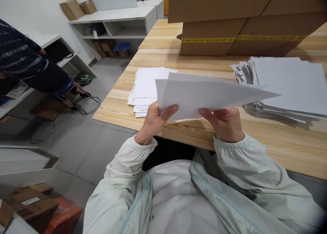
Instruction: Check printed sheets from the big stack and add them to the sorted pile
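Two or so white paper sheets [204,91] are held up in front of me, slightly fanned and above the table's near edge. My left hand [155,120] grips their left lower side, thumb on top. At the lower middle, my right hand [224,121] pinches the same sheets between thumb and fingers; the fingers underneath are partly hidden. Behind the sheets on the left lies a smaller stack of white paper [146,86]. A taller, uneven stack of paper [291,84] with dark-printed edges sits to the right of my right hand.
Large cardboard boxes [212,36] stand on the wooden table [122,87] at the back. A person in a patterned top [22,57] sits on a stool at the left. Cardboard boxes [30,203] and an orange box [63,215] lie on the floor at lower left.
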The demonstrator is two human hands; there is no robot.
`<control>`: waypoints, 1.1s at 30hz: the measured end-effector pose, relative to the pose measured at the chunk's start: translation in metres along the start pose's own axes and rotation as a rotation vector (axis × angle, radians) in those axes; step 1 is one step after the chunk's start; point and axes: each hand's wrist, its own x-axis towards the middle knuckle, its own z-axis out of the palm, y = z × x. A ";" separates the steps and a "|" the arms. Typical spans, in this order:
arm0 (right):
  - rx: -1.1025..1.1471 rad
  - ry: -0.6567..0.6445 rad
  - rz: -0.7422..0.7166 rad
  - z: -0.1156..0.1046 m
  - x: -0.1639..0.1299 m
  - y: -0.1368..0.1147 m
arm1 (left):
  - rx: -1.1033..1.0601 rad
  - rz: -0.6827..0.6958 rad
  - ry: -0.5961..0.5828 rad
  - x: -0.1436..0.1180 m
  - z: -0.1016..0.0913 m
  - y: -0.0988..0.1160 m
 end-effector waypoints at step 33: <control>0.006 0.213 -0.061 -0.003 -0.002 -0.025 | 0.031 0.207 0.132 -0.011 0.040 0.000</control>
